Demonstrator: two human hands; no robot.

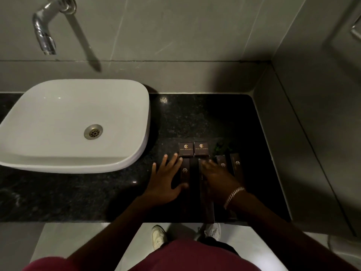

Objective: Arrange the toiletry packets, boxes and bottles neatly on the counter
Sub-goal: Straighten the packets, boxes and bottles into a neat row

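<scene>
beside the white sink (74,122), both hands (166,182) (216,178) spread flat over dark packets (185,171), gripping nothing, boxes (186,149) behind

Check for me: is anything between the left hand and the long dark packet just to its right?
Nothing visible. The left hand lies flat on the counter, its thumb already at the long dark packet. The right hand covers the next packet, not this one.
</scene>
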